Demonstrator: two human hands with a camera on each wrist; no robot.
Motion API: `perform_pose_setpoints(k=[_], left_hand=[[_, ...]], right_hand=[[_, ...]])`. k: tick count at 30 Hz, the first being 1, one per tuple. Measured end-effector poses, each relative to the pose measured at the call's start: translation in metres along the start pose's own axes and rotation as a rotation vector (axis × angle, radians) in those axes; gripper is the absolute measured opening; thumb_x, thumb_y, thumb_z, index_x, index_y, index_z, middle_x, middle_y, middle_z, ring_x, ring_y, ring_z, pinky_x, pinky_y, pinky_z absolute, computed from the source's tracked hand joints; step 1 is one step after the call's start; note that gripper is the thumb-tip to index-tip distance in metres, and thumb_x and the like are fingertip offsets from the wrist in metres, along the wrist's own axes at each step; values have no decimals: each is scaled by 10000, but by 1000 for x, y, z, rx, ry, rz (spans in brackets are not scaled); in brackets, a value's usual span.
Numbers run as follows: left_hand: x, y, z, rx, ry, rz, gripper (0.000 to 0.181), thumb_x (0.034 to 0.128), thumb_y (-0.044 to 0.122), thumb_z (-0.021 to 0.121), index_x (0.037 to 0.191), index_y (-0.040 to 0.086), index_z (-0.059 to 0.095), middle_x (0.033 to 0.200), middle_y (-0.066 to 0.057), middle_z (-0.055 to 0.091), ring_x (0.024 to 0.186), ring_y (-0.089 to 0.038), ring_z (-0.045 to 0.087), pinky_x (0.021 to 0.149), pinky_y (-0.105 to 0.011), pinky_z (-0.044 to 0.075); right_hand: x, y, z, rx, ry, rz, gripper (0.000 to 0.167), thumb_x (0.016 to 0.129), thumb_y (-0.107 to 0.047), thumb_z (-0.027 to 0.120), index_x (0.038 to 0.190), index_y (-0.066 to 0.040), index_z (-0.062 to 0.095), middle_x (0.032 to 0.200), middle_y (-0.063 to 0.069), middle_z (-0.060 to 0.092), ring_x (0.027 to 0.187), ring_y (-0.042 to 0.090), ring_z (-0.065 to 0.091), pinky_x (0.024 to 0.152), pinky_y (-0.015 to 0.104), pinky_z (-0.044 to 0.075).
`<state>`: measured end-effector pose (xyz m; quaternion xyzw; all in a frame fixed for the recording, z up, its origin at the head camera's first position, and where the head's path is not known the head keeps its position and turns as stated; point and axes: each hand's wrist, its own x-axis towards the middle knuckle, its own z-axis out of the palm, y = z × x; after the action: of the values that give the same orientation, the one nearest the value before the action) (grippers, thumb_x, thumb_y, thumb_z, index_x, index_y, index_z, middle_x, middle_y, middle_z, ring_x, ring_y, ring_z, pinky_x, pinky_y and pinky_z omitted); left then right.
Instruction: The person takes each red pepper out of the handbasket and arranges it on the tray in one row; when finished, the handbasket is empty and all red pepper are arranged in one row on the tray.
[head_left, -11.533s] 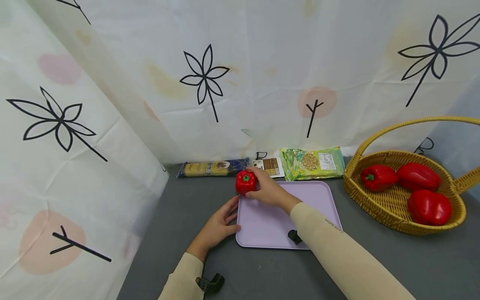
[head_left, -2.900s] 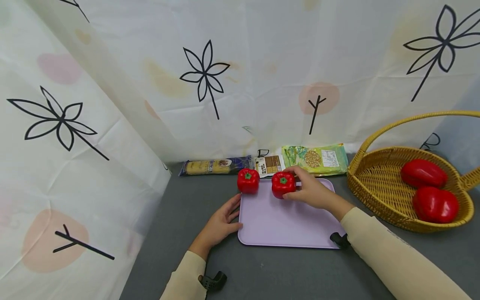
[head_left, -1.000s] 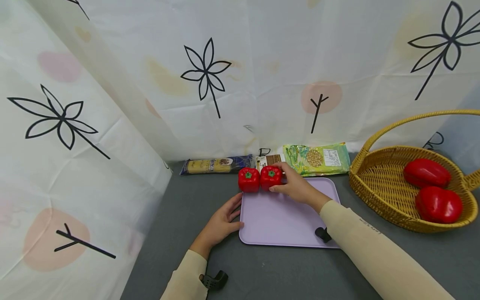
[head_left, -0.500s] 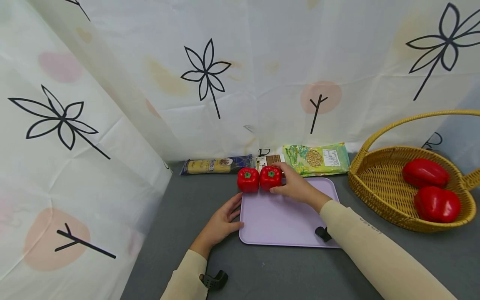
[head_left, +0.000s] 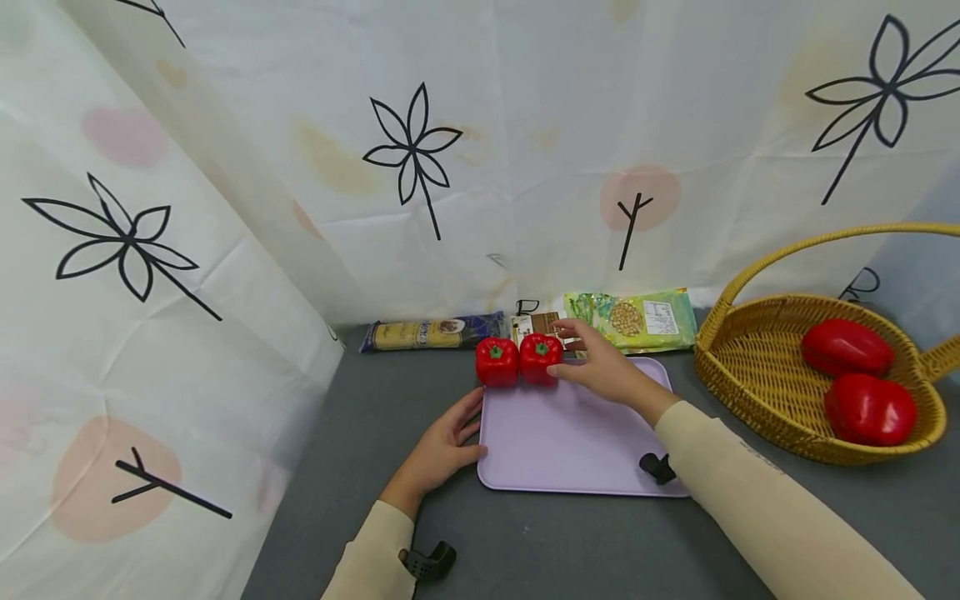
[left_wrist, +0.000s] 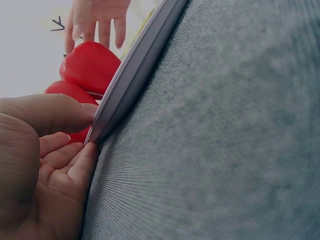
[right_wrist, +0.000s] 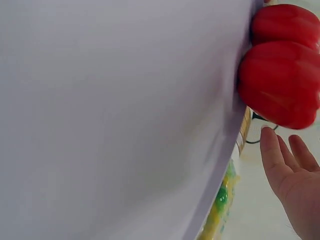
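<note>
A white cloth (head_left: 247,108) printed with black leaf outlines hangs at the left and behind the grey desk (head_left: 337,483). A long blue-and-yellow packet (head_left: 420,333) lies along the cloth's foot. Nearer the person, the left hand (head_left: 442,452) touches the left edge of the lilac tray (head_left: 570,450), its fingers extended and thumb apart. At the tray's far left corner stands one red pepper (head_left: 497,363), green stem up; a second red pepper (head_left: 538,362) stands just beside it. Behind them lies a small brown-and-white packet (head_left: 534,323). The right hand (head_left: 607,367) is spread wide beside the second pepper; whether its thumb touches it, I cannot tell. Next comes a green bag (head_left: 637,321), then a wicker basket (head_left: 772,400) holding two more red peppers (head_left: 870,408).
</note>
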<state>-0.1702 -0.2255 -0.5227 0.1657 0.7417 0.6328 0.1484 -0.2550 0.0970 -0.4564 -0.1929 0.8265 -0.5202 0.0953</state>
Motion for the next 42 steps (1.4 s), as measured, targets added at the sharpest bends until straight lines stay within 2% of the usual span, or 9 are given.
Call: perform_pose_setpoints(k=[5, 12, 19, 21, 27, 30, 35, 42], left_hand=[[0, 0, 0, 1, 1, 0, 962, 923, -174, 727, 1729, 52, 253, 1775, -106, 257, 1600, -266, 304, 1200, -376, 393], [-1, 2, 1, 2, 0, 5, 960, 927, -176, 718, 1730, 47, 243, 1778, -112, 248, 1604, -268, 292, 1206, -387, 388], [0, 2, 2, 4, 0, 1, 952, 929, -179, 712, 1728, 36, 242, 1778, -129, 242, 1604, -294, 291, 1201, -388, 393], [0, 2, 2, 3, 0, -3, 948, 931, -176, 711, 1728, 35, 242, 1777, -134, 243, 1604, -301, 291, 1201, -390, 394], [-1, 4, 3, 7, 5, -12, 951, 928, -184, 708, 1727, 31, 240, 1777, -131, 245, 1603, -302, 294, 1204, -407, 393], [-1, 3, 2, 9, 5, -13, 952, 930, -182, 712, 1728, 39, 242, 1778, -119, 245, 1603, -287, 293, 1205, -406, 391], [-1, 3, 2, 9, 7, -13, 959, 929, -179, 718, 1731, 50, 244, 1779, -100, 247, 1604, -263, 292, 1210, -403, 385], [-1, 2, 1, 7, 7, -12, 962, 932, -177, 719, 1733, 56, 240, 1779, -91, 247, 1603, -252, 294, 1210, -396, 387]], right_hand=[[-8, -2, -10, 34, 25, -23, 772, 1031, -254, 789, 1640, -32, 370, 1574, 265, 463, 1431, 527, 475, 1101, 660, 491], [-23, 0, -23, 50, 70, -52, 697, 1083, -298, 716, 1640, -49, 379, 1538, 260, 500, 1401, 478, 526, 1087, 649, 508], [-45, 1, -34, 141, 92, -97, 557, 1154, -233, 569, 1629, -10, 383, 1500, 259, 509, 1383, 488, 527, 1081, 657, 506], [-51, 1, -37, 161, 96, -107, 533, 1173, -237, 516, 1632, -6, 376, 1498, 249, 515, 1385, 489, 528, 1077, 602, 527], [-68, -1, -43, 190, 108, -156, 506, 1204, -270, 379, 1633, -1, 375, 1486, 246, 537, 1365, 478, 544, 1019, 333, 555], [-76, -2, -46, 207, 112, -184, 495, 1206, -249, 336, 1623, 14, 383, 1465, 249, 545, 1339, 408, 578, 1004, 320, 566], [-88, 3, -51, 235, 117, -223, 501, 1208, -263, 280, 1625, -9, 397, 1456, 219, 544, 1301, 207, 618, 1000, 315, 575], [-102, 7, -61, 380, 109, -340, 509, 1214, -292, 232, 1607, -69, 466, 1443, 198, 603, 1308, 244, 625, 1011, 317, 559]])
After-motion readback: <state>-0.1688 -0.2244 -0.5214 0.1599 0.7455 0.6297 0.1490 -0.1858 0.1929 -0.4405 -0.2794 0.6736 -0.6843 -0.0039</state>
